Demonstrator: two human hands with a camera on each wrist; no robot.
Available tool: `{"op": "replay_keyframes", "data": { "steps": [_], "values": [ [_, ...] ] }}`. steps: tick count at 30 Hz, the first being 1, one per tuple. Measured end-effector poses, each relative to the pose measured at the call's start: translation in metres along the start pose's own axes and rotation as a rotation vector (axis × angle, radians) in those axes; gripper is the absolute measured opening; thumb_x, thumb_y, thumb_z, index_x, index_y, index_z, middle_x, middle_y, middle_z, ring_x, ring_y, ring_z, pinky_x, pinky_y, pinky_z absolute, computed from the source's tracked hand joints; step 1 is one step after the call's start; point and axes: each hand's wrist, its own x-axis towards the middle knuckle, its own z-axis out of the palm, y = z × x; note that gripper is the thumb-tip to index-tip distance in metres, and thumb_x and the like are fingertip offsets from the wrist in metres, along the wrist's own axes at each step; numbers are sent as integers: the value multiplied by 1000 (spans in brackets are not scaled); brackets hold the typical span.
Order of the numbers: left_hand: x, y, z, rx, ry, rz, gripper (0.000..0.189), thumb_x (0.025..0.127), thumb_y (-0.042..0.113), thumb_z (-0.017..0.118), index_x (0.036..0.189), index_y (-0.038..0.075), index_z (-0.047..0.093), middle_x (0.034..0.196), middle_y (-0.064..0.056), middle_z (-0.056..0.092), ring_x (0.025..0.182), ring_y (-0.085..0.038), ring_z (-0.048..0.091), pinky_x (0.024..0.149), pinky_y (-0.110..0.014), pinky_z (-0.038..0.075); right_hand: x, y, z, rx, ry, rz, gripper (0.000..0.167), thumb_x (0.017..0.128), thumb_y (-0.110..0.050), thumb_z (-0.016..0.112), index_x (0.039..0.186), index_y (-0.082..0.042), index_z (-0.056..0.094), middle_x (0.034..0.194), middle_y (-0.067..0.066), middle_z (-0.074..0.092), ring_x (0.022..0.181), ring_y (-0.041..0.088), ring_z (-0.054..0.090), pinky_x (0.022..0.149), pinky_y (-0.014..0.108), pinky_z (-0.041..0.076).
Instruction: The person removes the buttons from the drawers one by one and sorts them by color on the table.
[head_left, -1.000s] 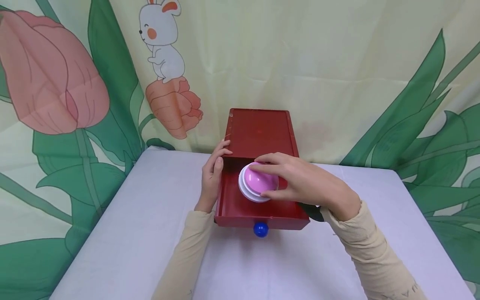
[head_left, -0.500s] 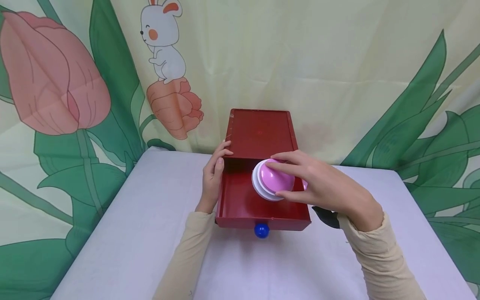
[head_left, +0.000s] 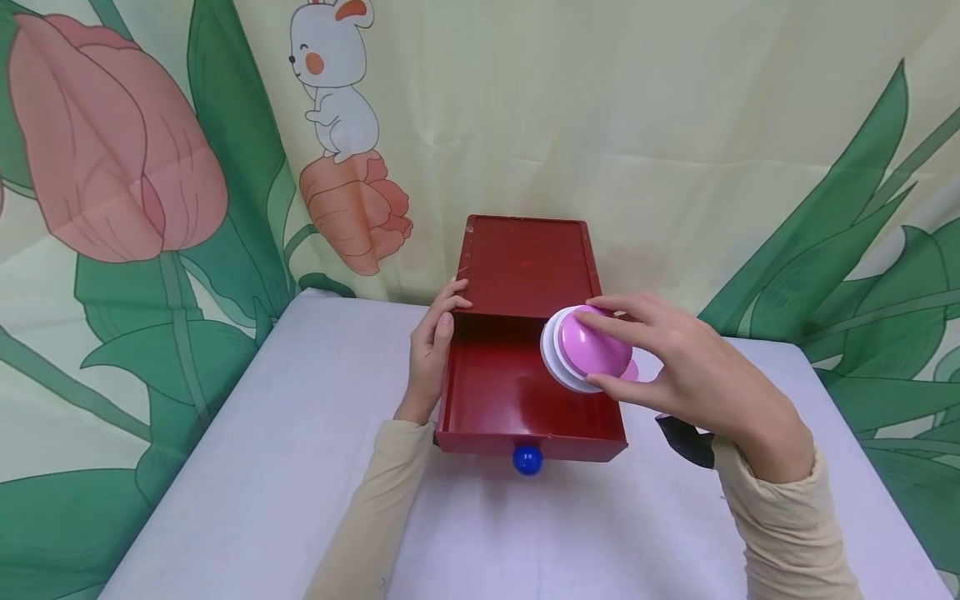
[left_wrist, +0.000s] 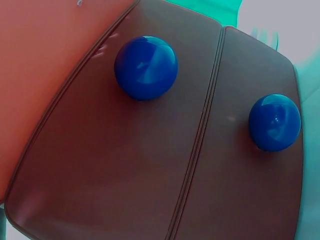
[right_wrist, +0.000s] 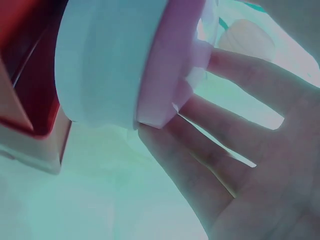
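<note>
My right hand (head_left: 697, 367) grips a round white jar with a pink domed lid (head_left: 597, 346), fingers and thumb spread around the pink part. The jar is tilted and raised over the right edge of the pulled-out drawer (head_left: 495, 392). In the right wrist view, its white wall (right_wrist: 107, 65) faces the red box, and the fingertips touch the pink side. My left hand (head_left: 432, 350) rests against the left side of the red drawer box (head_left: 525, 267), fingers reaching its top edge. A blue knob (head_left: 528, 460) sits on the drawer's front.
In the left wrist view, two drawer fronts stand side by side, with one blue knob (left_wrist: 146, 68) and a second blue knob (left_wrist: 275, 123). The box stands on a white-covered table (head_left: 300, 450). Behind it hangs a printed curtain (head_left: 645, 158).
My right hand has lifted the jar out from the middle of the drawer and carried it to the right, tilting it. The left hand stays at the box's side; the drawer remains pulled out.
</note>
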Motion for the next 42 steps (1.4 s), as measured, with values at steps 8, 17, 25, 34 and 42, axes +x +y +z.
{"op": "replay_keyframes", "data": {
  "steps": [8,17,25,34,42],
  "values": [
    [1,3,1,-1,-1,-21,31,103,7,36,123,-3,57,151,-14,45,149,-37,24,119,-43,32,-11,9,-5,11,54,7,69,63,-16,93,127,-9,67,123,7,62,109,19,57,82,3,46],
    [5,35,4,-2,-9,-60,31,100,-2,35,121,-12,54,149,-28,41,149,-39,25,117,-45,34,-23,19,-5,19,78,36,76,60,-10,93,131,-10,65,123,8,61,111,18,55,83,1,44],
    [5,38,5,2,-10,-74,30,99,-2,35,121,-13,53,149,-29,41,148,-39,25,116,-48,35,-34,30,-2,34,112,41,78,57,-5,92,130,-8,66,123,9,62,111,16,53,86,1,42],
    [4,40,7,14,-10,-83,30,99,-4,35,120,-13,53,148,-31,41,148,-38,26,119,-46,32,-48,42,1,10,111,95,80,57,-4,93,132,-9,65,126,9,61,112,13,51,84,0,42],
    [2,16,3,8,0,-50,31,102,1,35,123,-7,56,150,-22,43,150,-30,26,119,-45,31,-60,54,6,13,121,170,77,58,-3,93,130,-9,66,126,9,62,113,12,51,85,-1,39]
  ]
}}
